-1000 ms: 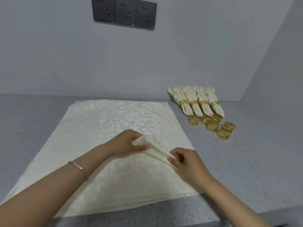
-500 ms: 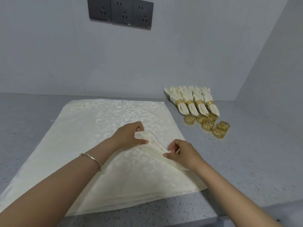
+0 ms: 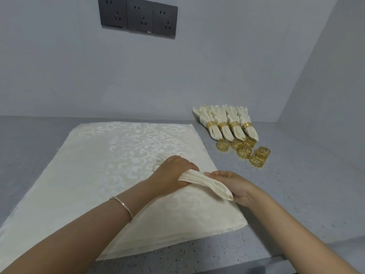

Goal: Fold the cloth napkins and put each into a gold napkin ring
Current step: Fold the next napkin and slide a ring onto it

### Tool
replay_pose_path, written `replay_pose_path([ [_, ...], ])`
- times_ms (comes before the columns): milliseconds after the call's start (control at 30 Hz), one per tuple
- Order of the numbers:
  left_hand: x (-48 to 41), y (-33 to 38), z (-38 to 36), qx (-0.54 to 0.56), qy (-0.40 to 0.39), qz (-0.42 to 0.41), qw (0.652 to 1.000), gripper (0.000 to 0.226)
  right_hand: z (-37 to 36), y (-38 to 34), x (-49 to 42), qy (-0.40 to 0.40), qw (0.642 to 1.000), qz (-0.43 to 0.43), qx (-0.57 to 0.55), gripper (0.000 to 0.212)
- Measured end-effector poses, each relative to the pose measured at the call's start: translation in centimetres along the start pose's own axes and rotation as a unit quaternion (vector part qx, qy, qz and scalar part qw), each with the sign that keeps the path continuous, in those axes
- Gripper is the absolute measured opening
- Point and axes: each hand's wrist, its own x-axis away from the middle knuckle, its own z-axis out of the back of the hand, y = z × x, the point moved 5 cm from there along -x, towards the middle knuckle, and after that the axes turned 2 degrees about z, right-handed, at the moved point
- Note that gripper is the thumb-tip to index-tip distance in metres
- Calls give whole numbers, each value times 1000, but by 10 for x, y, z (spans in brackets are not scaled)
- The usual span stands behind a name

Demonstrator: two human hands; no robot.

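Napkin (image 3: 205,183) was gathered into a narrow pleated bundle, lying slantwise over the right part of the stack (image 3: 118,165); touching it or just clear, I couldn't tell. Your left hand (image 3: 173,171) was clamped round the upper end with its fingers curled over the top. Your right hand (image 3: 235,186) cupped the lower end, with the tail lying against the palm (thumb hidden, so I couldn't tell how firm that hold was).

My read: you were squeezing the pleats together ahead of ringing. Notes for that step:
- The left hand was the anchor. Loosening it would likely have let the pleats fan out.
- The tail looked flat and fairly even, so that was the end to feed through a ring.
- The bundle needed to be slimmed by stroking toward the tail, not twisted, since the weave looked slippery.
- Loose rings (image 3: 243,151) sat in a cluster on the counter (image 3: 296,194), well apart to your right. The right hand would have had to let go to fetch one, so the left needed the whole bundle first.
- Four done napkins (image 3: 227,125) lay in a row behind the rings, each band about mid-length. That was the spot to match.
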Motion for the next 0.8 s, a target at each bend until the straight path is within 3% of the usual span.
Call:
replay_pose_path([
  [133,-21,13,-7,-49,-51,-12,997,21,29,4,6,22,1000,-3,10,22],
  [233,-41,20,-7,-126,-96,-9,987,17,80,4,2,171,979,75,85,16],
  [300,-55,23,-8,-175,-116,7,978,18,118,3,4,297,939,145,99,12],
  [400,-75,28,-12,-233,-122,25,964,20,157,4,0,402,885,175,161,37],
  [533,-90,30,-17,-259,-117,51,957,24,178,11,-26,390,885,146,208,64],
  [800,-88,21,-15,-256,-82,76,960,24,176,13,-44,391,885,143,210,55],
])
